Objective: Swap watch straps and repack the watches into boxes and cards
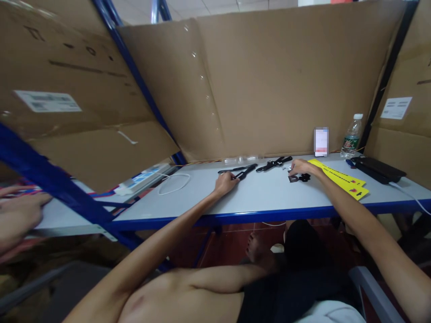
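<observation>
My left hand [226,183] rests on the grey-white table with its fingers closed on a long black piece [249,169]. Its far end points up and to the right; the exact kind is too small to tell. Just behind it lies a thin black strip [232,169]. Farther right, my right hand [299,167] reaches down with bent fingers at a small dark flat piece [293,179]. Beside that piece are small black parts [305,177]. Between my hands, toward the back, lies a bundle of black straps or parts [274,164].
Yellow printed cards [340,178] lie right of my right hand. Behind stand a phone [321,142] and a water bottle [352,137]; a black case [380,169] sits far right. A white cable [173,183] lies left. Another person's hand [22,215] is beyond the blue post [54,179].
</observation>
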Motion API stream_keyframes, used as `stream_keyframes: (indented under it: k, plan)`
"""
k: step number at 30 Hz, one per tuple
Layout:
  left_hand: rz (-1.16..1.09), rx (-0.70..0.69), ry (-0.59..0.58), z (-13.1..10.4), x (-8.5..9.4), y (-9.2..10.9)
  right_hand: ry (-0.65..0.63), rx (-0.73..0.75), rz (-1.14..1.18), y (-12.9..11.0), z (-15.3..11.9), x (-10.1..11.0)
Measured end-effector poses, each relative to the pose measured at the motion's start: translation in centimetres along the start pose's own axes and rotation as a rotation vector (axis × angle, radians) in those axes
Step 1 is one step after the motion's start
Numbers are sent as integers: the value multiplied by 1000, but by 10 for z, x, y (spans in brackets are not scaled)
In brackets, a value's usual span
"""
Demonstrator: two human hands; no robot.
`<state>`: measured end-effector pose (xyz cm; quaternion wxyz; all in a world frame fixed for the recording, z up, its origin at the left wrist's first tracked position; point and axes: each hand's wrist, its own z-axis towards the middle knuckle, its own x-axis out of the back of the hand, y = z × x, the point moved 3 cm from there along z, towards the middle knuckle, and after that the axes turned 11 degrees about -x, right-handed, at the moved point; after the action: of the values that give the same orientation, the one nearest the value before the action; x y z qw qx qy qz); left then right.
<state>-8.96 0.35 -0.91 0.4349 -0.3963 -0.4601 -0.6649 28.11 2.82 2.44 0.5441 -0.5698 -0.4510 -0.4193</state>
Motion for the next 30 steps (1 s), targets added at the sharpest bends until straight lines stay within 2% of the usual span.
stream_keyframes:
  k: [8,14,19,24,27,30]
  plan:
    - [-17,-132,-84,-3,6,16,-67,7,67,6,-3,1]
    - [209,-195,-197,-13,15,28,-149,29,91,12,3,-2]
    - [285,-273,-245,-25,28,43,-136,50,178,10,8,-7]
    - [348,-345,-362,-32,39,52,-114,38,268,11,11,-8]
    - [273,-403,-329,-36,36,66,-156,35,361,12,11,-7]
    - [195,-465,-297,-44,30,83,-85,11,530,12,9,0]
